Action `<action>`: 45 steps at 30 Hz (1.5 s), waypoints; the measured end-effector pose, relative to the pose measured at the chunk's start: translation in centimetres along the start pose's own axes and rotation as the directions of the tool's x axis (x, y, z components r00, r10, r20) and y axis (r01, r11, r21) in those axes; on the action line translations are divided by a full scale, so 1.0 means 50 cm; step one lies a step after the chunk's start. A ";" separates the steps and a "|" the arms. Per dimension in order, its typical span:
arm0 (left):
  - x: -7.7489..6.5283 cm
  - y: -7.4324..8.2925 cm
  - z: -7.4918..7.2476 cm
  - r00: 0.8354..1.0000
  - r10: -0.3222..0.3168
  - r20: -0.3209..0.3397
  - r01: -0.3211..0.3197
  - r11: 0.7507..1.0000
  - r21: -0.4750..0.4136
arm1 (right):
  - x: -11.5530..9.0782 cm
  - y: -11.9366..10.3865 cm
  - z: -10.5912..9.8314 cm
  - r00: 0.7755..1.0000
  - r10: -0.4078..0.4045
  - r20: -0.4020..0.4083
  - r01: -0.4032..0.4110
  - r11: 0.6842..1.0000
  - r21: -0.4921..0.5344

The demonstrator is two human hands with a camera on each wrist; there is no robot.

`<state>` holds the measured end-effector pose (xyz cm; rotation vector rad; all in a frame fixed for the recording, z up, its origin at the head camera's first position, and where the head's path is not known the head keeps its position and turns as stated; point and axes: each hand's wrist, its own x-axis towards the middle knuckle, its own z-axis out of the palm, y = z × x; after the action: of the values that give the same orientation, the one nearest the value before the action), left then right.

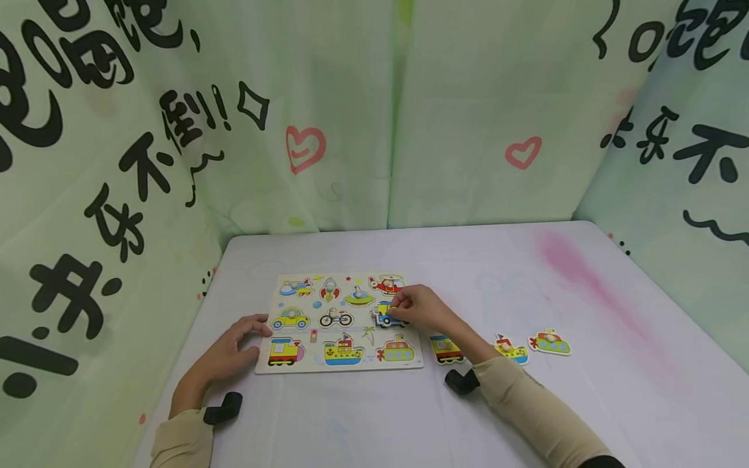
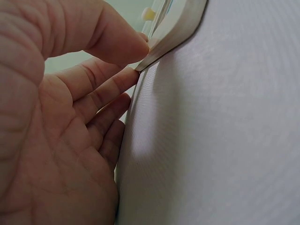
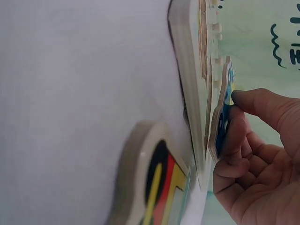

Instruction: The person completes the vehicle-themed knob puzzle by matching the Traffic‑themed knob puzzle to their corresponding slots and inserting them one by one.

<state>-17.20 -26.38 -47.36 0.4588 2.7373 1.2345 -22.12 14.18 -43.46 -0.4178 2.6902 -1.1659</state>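
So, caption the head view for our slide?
Right hand pinches a puzzle piece over the board; left hand touches its edge.

The whitish surface (image 1: 351,422) carries a puzzle board (image 1: 314,354). Rightward from the puzzle board lie a train piece (image 1: 446,350), a ship piece (image 1: 512,351) and a submarine piece (image 1: 550,342).

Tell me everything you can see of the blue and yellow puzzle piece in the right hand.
The puzzle piece is a flat, vehicle-shaped cutout, printed mainly in blue and yellow, with a pale, layered edge that looks like wood. The right hand pinches it and hides part of its picture. It is at the right side of the board, between the helicopter and the submarine. It appears slightly tilted to the board; whether its edge touches there I cannot tell.
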 end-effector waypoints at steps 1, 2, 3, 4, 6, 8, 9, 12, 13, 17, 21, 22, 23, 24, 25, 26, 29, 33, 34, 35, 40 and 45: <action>0.000 -0.001 0.000 1.000 0.000 0.001 0.000 1.000 0.001 | 0.002 -0.001 0.001 1.000 0.005 0.002 -0.005 1.000 -0.004; 0.000 -0.001 0.001 1.000 -0.001 0.001 0.001 1.000 -0.002 | 0.003 -0.002 0.001 1.000 0.009 0.004 -0.009 1.000 -0.007; 0.000 -0.001 0.001 1.000 -0.002 0.000 0.002 1.000 -0.003 | 0.005 -0.003 0.002 1.000 0.011 0.005 -0.011 1.000 -0.012; 0.000 -0.001 0.002 1.000 -0.004 -0.001 0.004 1.000 -0.004 | 0.006 -0.004 0.003 1.000 0.013 0.007 -0.013 1.000 -0.015; -0.001 0.000 0.003 1.000 -0.007 -0.002 0.007 1.000 -0.009 | 0.008 -0.006 0.004 1.000 0.017 0.009 -0.016 1.000 -0.021; -0.001 0.001 0.003 1.000 -0.014 -0.003 0.014 1.000 -0.012 | 0.010 -0.006 0.005 1.000 0.020 0.013 -0.020 0.999 -0.032; -0.001 0.002 0.003 1.000 -0.016 -0.002 0.016 1.000 -0.012 | 0.011 -0.006 0.005 1.000 0.023 0.018 -0.023 0.999 -0.038; 0.000 0.004 0.003 1.000 -0.025 -0.001 0.025 1.000 -0.010 | 0.015 -0.005 0.008 0.999 0.034 0.029 -0.032 0.998 -0.053; 0.000 0.004 0.003 1.000 -0.026 -0.001 0.026 1.000 -0.009 | 0.016 -0.005 0.008 0.999 0.037 0.032 -0.035 0.998 -0.058; 0.001 0.004 0.002 1.000 -0.022 -0.001 0.022 1.000 -0.002 | 0.019 -0.004 0.009 0.999 0.031 0.036 -0.028 0.996 -0.079; 0.000 0.004 0.002 1.000 -0.016 0.001 0.016 1.000 -0.006 | 0.020 -0.006 0.009 0.999 0.033 0.042 -0.029 0.996 -0.087; 0.000 0.003 0.003 1.000 -0.019 0.003 0.019 1.000 -0.008 | 0.020 -0.006 0.009 0.998 0.038 0.044 -0.034 0.996 -0.084; 0.000 0.002 0.004 1.000 -0.021 0.005 0.021 1.000 -0.010 | 0.019 -0.007 0.010 0.998 0.041 0.046 -0.037 0.996 -0.083; -0.001 0.002 0.004 1.000 -0.025 0.007 0.025 1.000 -0.011 | 0.019 -0.007 0.010 0.998 0.042 0.048 -0.038 0.996 -0.082; -0.001 0.001 0.005 1.000 -0.030 0.009 0.030 0.999 -0.011 | 0.018 -0.006 0.011 0.998 0.042 0.049 -0.038 0.996 -0.082; -0.001 0.000 0.006 0.999 -0.034 0.010 0.034 0.999 -0.011 | 0.018 -0.005 0.011 0.998 0.041 0.051 -0.037 0.996 -0.083; -0.001 -0.002 0.008 0.999 -0.042 0.012 0.042 0.999 -0.008 | 0.016 -0.001 0.013 0.998 0.030 0.055 -0.025 0.996 -0.087; 0.000 0.000 0.008 0.999 -0.047 0.012 0.047 0.999 -0.009 | 0.012 0.005 0.009 0.999 0.023 0.044 -0.020 0.996 -0.084; 0.000 0.001 0.008 0.999 -0.049 0.013 0.049 0.999 -0.010 | 0.011 0.008 0.008 0.999 0.020 0.038 -0.017 0.996 -0.084; 0.000 0.002 0.008 0.999 -0.050 0.015 0.050 0.999 -0.011 | 0.009 0.009 0.007 0.999 0.023 0.030 -0.021 0.997 -0.078; 0.001 0.006 0.004 0.999 -0.039 0.017 0.039 0.999 -0.014 | -0.006 0.018 0.002 0.999 0.050 0.006 -0.050 0.999 -0.006; 0.000 0.008 -0.001 1.000 -0.018 0.011 0.018 1.000 -0.009 | -0.027 0.021 -0.006 0.999 0.043 0.022 -0.044 0.998 0.051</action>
<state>-17.13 -26.15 -47.02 0.4383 2.7196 1.2363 -21.10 15.49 -43.94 -0.3594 2.6314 -1.2082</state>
